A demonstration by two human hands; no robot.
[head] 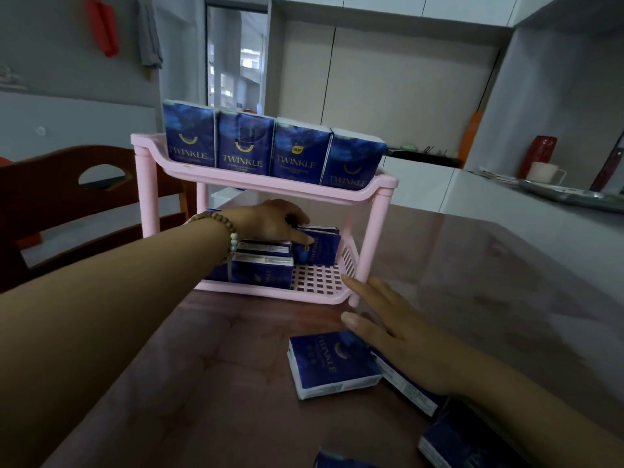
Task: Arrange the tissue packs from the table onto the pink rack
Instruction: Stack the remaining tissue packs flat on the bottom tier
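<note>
Blue film-wrapped tissue pack (329,363) lies flat on the table (219,366) beside the right hand (398,336), fingers straight, spread, empty; likely light, soft, slick, so pinch its long edges; left hand (277,221) drapes over an upright pack (319,246) on the pink rack (270,187) lower shelf, grip unclear.

The left forearm (118,282) and the right forearm (526,403) are both bare along all of their visible length. Just behind the left hand (270,221), the wrist carries a bracelet of small round brown wooden beads (216,218) strung in a single row. On its lower side a few pale greenish-white beads (233,243) break the brown run, and a thin cord (230,268) hangs from them. The right hand (398,332) shows a short, plain thumbnail (349,319).
</note>
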